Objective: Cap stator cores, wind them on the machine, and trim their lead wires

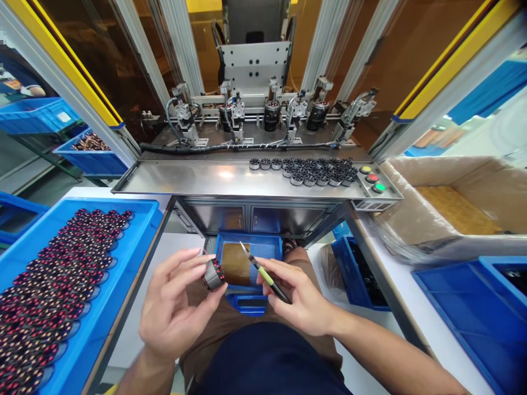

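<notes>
Between the thumb and fingers of my left hand (pixel 175 304) is a small wound motor stator (pixel 213 275), a grey ring with dark red windings, tilted on its side. My right hand (pixel 302 296) grips a craft knife (pixel 267 275) with a green and black handle. Its pale pointed blade slants up and to the left, apart from the stator. Both hands are above my lap, in front of the machine. A blue tray (pixel 153 211) on the left holds rows of stators with red and copper windings.
Several black cores (pixel 317 171) sit on the metal shelf (pixel 185 176), beside coloured buttons (pixel 373 178). Behind are machine fixtures (pixel 272 112). A lined carton (pixel 444 241) and blue bin (pixel 457 296) stand right; another blue bin (pixel 265 241) lies below my hands. A person (pixel 31 88) is far left.
</notes>
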Demonstrator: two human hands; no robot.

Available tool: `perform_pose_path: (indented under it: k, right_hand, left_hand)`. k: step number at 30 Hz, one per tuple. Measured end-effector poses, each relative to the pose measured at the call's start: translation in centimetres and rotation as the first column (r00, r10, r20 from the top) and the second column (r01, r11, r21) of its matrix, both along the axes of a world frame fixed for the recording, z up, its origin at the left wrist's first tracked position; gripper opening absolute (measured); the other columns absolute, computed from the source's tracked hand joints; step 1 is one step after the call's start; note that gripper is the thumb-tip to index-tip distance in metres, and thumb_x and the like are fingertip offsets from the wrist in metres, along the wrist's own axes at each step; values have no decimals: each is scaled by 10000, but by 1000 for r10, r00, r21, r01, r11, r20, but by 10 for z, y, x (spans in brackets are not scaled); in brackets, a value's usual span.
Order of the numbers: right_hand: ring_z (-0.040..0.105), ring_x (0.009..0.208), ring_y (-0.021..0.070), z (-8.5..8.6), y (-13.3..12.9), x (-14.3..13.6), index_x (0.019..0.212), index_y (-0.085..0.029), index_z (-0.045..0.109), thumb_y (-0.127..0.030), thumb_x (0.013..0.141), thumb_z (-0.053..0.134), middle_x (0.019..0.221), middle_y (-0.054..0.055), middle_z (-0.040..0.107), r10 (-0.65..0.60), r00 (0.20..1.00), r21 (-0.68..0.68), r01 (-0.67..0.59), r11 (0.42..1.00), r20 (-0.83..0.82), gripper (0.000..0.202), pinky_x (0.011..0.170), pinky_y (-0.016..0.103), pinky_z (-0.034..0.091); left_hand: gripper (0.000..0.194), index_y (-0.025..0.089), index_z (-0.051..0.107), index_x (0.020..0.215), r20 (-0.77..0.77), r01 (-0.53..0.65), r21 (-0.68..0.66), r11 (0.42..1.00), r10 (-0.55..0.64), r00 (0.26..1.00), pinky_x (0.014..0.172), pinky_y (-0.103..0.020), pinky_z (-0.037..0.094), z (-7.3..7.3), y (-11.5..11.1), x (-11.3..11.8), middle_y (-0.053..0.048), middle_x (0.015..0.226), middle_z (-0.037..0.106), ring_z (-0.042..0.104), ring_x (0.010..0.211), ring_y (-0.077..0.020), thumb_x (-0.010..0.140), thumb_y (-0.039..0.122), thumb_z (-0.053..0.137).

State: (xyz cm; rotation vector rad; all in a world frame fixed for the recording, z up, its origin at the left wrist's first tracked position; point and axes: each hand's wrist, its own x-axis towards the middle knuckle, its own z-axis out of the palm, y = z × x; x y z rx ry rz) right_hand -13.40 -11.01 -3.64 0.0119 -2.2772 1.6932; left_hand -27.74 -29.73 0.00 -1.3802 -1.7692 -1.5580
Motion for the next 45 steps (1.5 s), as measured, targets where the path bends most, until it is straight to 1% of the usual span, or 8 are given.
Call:
perform_pose_path:
  k: [5,9,12,15,22,30,36,45]
  right_hand:
    - [609,854,146,12,-4,16,1432,-255,499,27,736,538,967,37,633,74,997,-87,-75,993,-12,752,802,299,541]
    - [641,937,161,29,-6,26,1488,-337,417,45,724,513,1077,48,595,258,966,-278,-249,928,-5,859,858,350,566]
    - [643,1003,187,39,-7,26,1497,-375,395,58,711,520,1092,46,583,320,946,-296,-320,900,-53,906,922,404,549]
    - [646,1001,188,43,-9,24,1492,-402,392,73,702,514,1094,44,576,321,944,-294,-330,897,-79,930,912,406,551]
    - [628,911,149,38,-13,20,1490,-405,400,48,713,519,1096,46,570,329,943,-334,-329,883,-61,907,848,376,566]
    - [648,871,148,42,-14,20,1479,-328,447,58,681,507,1068,60,605,303,952,-314,-303,900,-48,889,816,344,574]
    - [655,867,161,42,-14,19,1476,-266,459,36,672,522,1066,80,628,287,958,-277,-284,918,-31,861,810,341,579]
    - [592,772,118,37,-18,18,1470,-305,467,49,673,521,999,50,617,280,959,-356,-273,893,-33,874,697,272,540]
  left_hand:
    - [610,126,673,1187,-182,-114,-61,992,101,978,919,-325,618,4,-3,1,-123,1269,640,708,1018,-190,638,-94,818]
    - [513,95,693,1107,-291,-202,-105,974,164,943,928,-299,610,9,-2,2,-127,1168,693,708,1015,-190,641,-57,841]
    - [481,97,695,1084,-318,-199,-134,971,148,937,919,-264,604,8,-3,3,-126,1151,710,716,1006,-178,654,-74,825]
    - [572,112,670,1153,-283,-170,-163,972,119,952,945,-272,598,4,-6,4,-116,1172,724,722,1021,-180,644,-108,811]
    - [788,182,576,1292,-85,26,-109,994,-36,996,936,-396,622,-5,-14,3,-105,1232,721,709,1097,-237,617,-175,771]
    - [778,228,572,1283,-12,14,-91,996,-15,1000,871,-379,647,-12,-15,0,-84,1220,734,731,1046,-220,632,-140,783]
    - [798,229,574,1281,23,39,-91,995,-37,999,913,-401,632,-14,-16,1,-85,1235,727,723,1066,-223,615,-161,778]
    - [801,211,570,1295,60,95,-73,993,-91,994,938,-388,621,-9,-15,5,-85,1246,720,717,1077,-213,623,-187,748]
